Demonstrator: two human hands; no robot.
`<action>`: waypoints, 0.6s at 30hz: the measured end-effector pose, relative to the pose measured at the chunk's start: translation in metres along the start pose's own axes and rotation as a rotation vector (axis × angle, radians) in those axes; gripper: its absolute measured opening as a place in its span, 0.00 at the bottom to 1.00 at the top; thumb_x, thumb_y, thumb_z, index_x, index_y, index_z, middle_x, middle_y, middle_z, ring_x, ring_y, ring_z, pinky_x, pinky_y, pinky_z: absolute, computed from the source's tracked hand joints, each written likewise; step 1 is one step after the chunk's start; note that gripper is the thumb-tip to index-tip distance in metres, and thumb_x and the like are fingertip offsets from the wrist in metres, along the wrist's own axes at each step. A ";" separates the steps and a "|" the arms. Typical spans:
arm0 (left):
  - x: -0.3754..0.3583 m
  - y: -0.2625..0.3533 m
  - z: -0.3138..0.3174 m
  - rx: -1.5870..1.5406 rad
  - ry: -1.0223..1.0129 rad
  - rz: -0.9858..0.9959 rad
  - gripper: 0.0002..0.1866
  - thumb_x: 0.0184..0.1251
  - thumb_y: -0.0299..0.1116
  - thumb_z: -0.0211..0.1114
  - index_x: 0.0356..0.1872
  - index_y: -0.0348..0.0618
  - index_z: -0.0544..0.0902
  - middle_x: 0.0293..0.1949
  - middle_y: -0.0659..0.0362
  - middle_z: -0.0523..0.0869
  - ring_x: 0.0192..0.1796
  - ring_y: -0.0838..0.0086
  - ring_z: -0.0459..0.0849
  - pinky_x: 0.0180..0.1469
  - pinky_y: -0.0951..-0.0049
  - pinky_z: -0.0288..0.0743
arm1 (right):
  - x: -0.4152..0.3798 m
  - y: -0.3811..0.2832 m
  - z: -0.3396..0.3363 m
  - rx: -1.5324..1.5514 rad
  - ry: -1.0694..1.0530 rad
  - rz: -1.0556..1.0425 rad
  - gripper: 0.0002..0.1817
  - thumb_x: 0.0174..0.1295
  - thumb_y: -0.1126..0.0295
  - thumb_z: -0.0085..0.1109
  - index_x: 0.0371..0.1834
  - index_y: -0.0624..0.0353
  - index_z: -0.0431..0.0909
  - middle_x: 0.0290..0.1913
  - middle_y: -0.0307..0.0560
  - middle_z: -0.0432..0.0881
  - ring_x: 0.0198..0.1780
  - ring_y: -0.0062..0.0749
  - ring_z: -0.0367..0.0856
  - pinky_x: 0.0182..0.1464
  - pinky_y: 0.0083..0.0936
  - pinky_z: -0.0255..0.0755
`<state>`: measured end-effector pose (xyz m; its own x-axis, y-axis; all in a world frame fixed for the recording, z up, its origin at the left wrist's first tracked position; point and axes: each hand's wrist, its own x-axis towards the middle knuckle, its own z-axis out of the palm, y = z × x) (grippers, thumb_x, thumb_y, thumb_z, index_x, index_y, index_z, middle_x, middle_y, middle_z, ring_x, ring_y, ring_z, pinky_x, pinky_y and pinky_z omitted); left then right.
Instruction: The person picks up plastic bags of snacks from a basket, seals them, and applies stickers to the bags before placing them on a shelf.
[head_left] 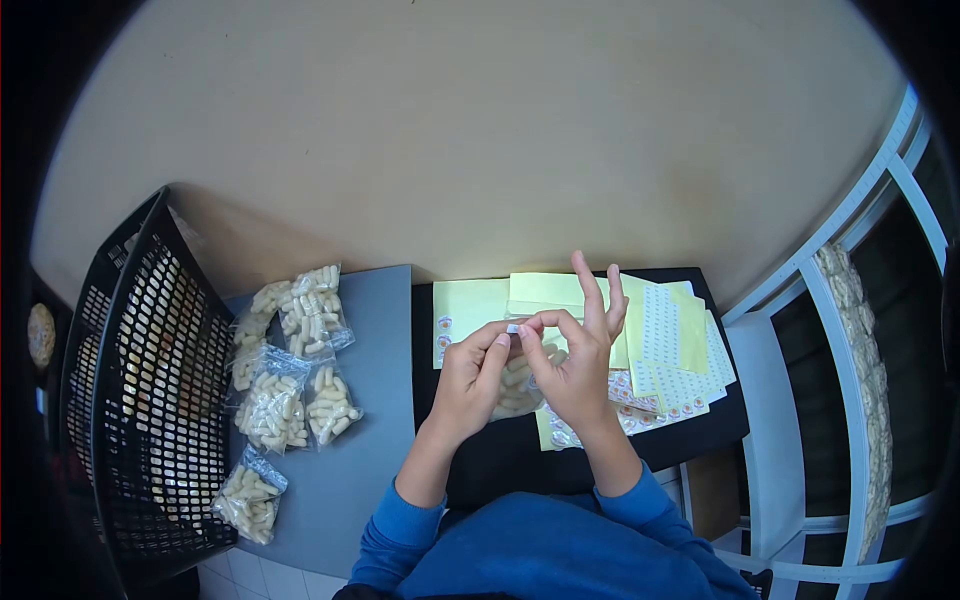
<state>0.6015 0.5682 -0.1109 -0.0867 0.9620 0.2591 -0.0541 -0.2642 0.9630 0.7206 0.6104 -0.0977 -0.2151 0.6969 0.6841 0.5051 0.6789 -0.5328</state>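
Note:
My left hand [476, 372] and my right hand [572, 365] meet over the black surface, thumbs and index fingers pinched at a small white label [513, 329] between them. The other fingers of my right hand are raised and spread. Below and partly behind both hands lies a clear bag of pale capsules [515, 388]. Yellow-backed sticker sheets [665, 330] are spread under and to the right of my hands, some with rows of small printed stickers.
Several clear bags of capsules [272, 405] lie on the grey surface [375, 480] at the left. A black perforated basket [165, 370] stands tilted beside them. A white metal frame [845, 400] curves along the right, and a beige wall [480, 130] rises behind.

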 end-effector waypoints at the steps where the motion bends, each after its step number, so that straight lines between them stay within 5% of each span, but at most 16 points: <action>1: 0.000 0.000 0.000 0.034 0.008 0.014 0.14 0.64 0.27 0.42 0.43 0.30 0.74 0.38 0.53 0.80 0.41 0.77 0.78 0.45 0.78 0.70 | 0.000 -0.001 0.000 0.002 0.000 0.001 0.07 0.46 0.66 0.59 0.17 0.54 0.76 0.63 0.52 0.56 0.65 0.60 0.39 0.59 0.60 0.26; 6: -0.002 -0.002 0.002 0.039 0.061 0.019 0.13 0.64 0.28 0.45 0.40 0.31 0.76 0.35 0.55 0.81 0.38 0.79 0.78 0.42 0.80 0.71 | -0.002 -0.003 0.004 0.042 0.099 -0.045 0.07 0.43 0.67 0.62 0.15 0.54 0.75 0.60 0.52 0.61 0.65 0.55 0.44 0.60 0.56 0.29; 10: -0.003 0.002 0.002 0.050 0.074 -0.009 0.13 0.65 0.27 0.43 0.38 0.29 0.75 0.35 0.51 0.81 0.40 0.72 0.80 0.45 0.76 0.73 | -0.003 0.001 0.006 0.166 0.151 -0.009 0.09 0.38 0.71 0.66 0.12 0.56 0.73 0.57 0.51 0.65 0.62 0.53 0.53 0.60 0.49 0.41; 11: -0.003 0.002 0.001 0.050 0.089 -0.005 0.12 0.65 0.27 0.45 0.37 0.28 0.75 0.33 0.52 0.81 0.38 0.72 0.81 0.44 0.77 0.74 | -0.002 0.002 0.005 0.206 0.185 -0.007 0.10 0.36 0.73 0.67 0.17 0.58 0.72 0.54 0.52 0.66 0.60 0.51 0.58 0.58 0.44 0.51; 18: 0.000 -0.003 0.001 -0.086 0.133 -0.059 0.10 0.63 0.28 0.50 0.35 0.31 0.75 0.32 0.52 0.82 0.37 0.75 0.81 0.40 0.78 0.75 | -0.005 0.009 0.001 0.291 0.130 0.087 0.17 0.39 0.73 0.65 0.32 0.60 0.70 0.51 0.54 0.67 0.56 0.44 0.64 0.54 0.34 0.58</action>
<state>0.6024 0.5694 -0.1140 -0.2116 0.9597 0.1849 -0.1473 -0.2183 0.9647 0.7254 0.6137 -0.1067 -0.0635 0.7326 0.6777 0.2532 0.6687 -0.6991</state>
